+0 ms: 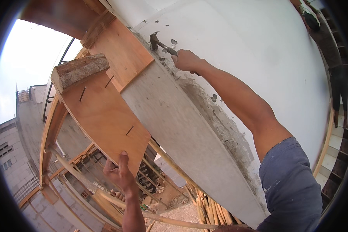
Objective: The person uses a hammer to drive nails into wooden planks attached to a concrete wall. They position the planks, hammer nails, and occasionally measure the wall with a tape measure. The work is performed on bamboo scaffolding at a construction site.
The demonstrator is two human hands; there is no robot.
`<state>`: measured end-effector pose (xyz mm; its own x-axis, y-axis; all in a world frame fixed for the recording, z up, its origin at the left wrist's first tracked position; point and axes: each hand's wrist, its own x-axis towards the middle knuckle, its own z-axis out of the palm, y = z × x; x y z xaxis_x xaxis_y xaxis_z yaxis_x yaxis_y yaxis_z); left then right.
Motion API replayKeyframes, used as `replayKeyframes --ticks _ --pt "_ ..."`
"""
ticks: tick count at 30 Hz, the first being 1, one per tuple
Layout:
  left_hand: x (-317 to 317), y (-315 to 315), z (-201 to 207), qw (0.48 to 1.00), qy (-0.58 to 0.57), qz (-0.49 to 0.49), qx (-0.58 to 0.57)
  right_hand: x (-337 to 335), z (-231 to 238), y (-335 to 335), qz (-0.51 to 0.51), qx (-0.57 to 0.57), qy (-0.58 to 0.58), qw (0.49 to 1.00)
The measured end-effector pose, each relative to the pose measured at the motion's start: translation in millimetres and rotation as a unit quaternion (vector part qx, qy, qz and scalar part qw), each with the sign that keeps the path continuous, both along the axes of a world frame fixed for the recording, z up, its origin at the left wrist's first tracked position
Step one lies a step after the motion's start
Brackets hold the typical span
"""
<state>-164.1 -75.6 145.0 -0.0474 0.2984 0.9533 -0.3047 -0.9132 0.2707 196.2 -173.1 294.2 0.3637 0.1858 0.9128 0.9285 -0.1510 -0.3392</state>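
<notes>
Fingers of the right hand (186, 61) were curled tightly around the dark handle of a steel claw hammer (161, 43), leaving no gap; the hammer's head lay against the upper edge of the grey concrete beam face (181, 131), where it met the white plastered ceiling surface (259, 42). The right forearm reached up from the lower right, its upper part covered by a blue sleeve (290, 185).

Fingers of the left hand (120, 174) were closed over the lower edge of the reddish-brown plywood formwork panel (104, 116), thumb pressed flat on its face, the other fingers hidden behind the edge. This panel stood tilted away from the beam, its lower corner held in the hand.

Counts: one hammer; two hands; two plywood panels in view, the held one and a second, upper brown plywood panel (121, 52) lying against the beam; three nails (82, 94) projecting from the held panel's face; one rough timber block (79, 71) fixed at the held panel's top.

Below, a bundle of pale wooden poles (210, 212) stood on sandy ground, too many to count reliably. Grey concrete buildings (11, 154) appeared at the far left under bright sky.
</notes>
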Motion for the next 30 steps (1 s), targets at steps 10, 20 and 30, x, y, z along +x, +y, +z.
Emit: replayKeyframes --ticks 10,20,30 --pt "-5 5 6 0.999 0.028 0.004 0.018 -32 15 -9 0.209 0.380 -0.050 0.900" --pt "-9 12 17 0.999 0.033 -0.017 -0.009 -11 -8 -27 0.115 0.055 0.061 0.990" --pt "-12 16 25 0.999 0.032 -0.002 -0.035 -14 -16 2 0.097 0.023 0.095 0.991"
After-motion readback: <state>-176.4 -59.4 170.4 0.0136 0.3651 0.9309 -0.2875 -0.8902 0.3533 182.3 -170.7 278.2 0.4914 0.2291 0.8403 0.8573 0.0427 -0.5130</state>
